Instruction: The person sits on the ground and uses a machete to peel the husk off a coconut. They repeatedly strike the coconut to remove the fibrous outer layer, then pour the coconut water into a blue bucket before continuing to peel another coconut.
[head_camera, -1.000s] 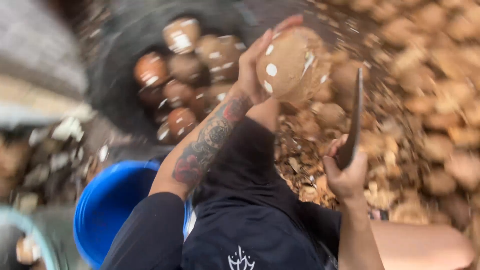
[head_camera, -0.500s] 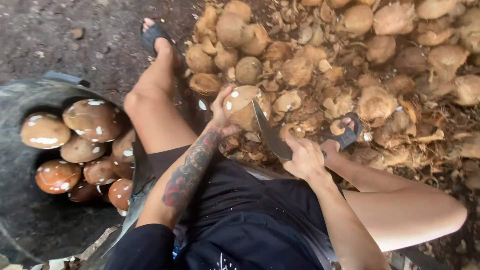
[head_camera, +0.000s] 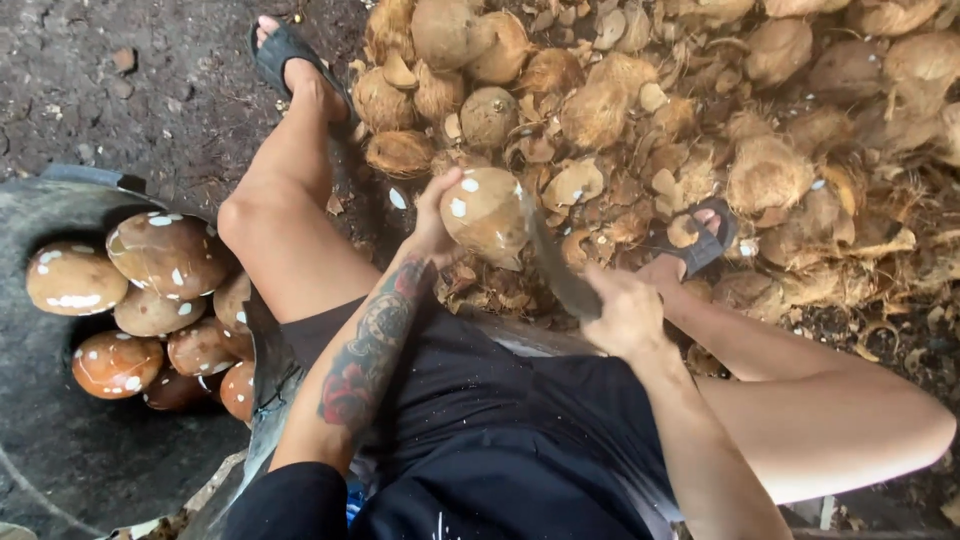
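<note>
My left hand (head_camera: 436, 215) grips a peeled brown coconut (head_camera: 488, 212) with white patches, held out above my lap. My right hand (head_camera: 622, 310) is closed around the handle of a large dark knife (head_camera: 553, 262), whose blade rests against the coconut's right side. Both hands sit between my bare knees, and my feet in dark sandals reach toward the husk heap.
A heap of husked coconuts and husk scraps (head_camera: 700, 130) fills the ground ahead and to the right. At left a dark round tub (head_camera: 60, 440) holds several peeled coconuts (head_camera: 165, 255). Bare dirt ground (head_camera: 130, 90) lies at the upper left.
The view swung from the tub to the husk heap. My left hand lowered the coconut from above the tub to my lap, and the knife came down against it.
</note>
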